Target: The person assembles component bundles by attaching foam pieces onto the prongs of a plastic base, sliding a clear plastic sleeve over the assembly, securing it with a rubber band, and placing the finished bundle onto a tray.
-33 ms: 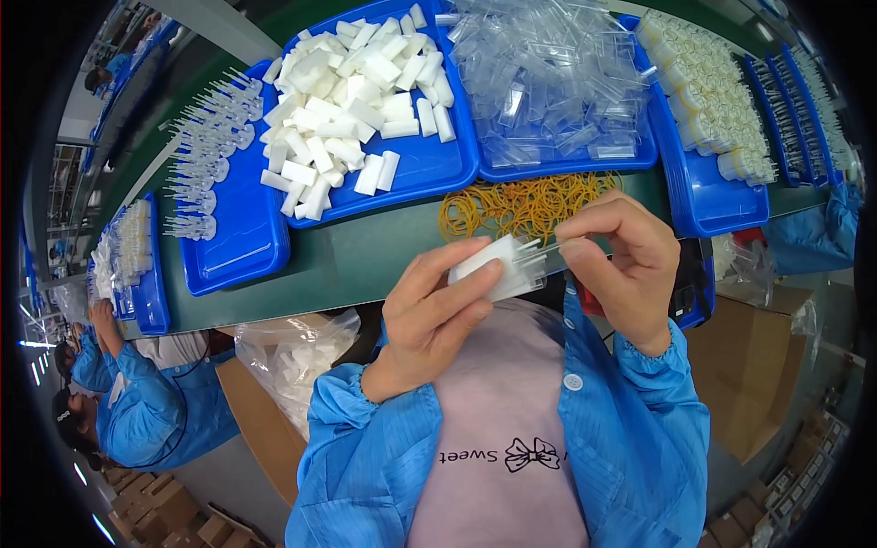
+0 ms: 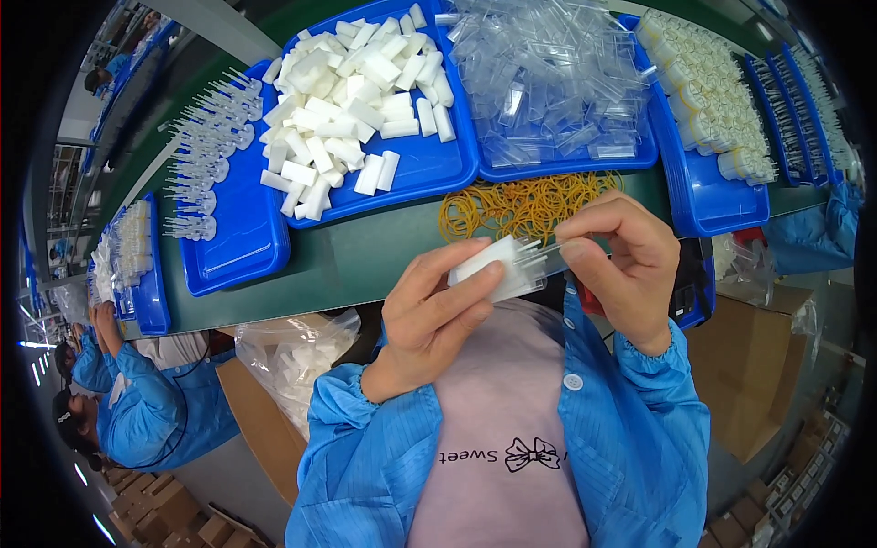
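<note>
In the head view, the left hand (image 2: 422, 320) grasps the white block (image 2: 503, 250) between its fingers, above the near edge of the green bench (image 2: 365, 265), and several thin pale sticks (image 2: 530, 258) come out from the block's right end. The right hand (image 2: 626, 260), just beside this end, pinches one thin stick (image 2: 551, 248) with thumb and forefinger.

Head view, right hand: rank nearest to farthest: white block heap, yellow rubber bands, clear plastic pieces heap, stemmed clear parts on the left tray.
From the right hand:
1. yellow rubber bands, just beyond it
2. clear plastic pieces, tray beyond the bands
3. white blocks, tray further left
4. stemmed clear parts, far-left tray
</note>
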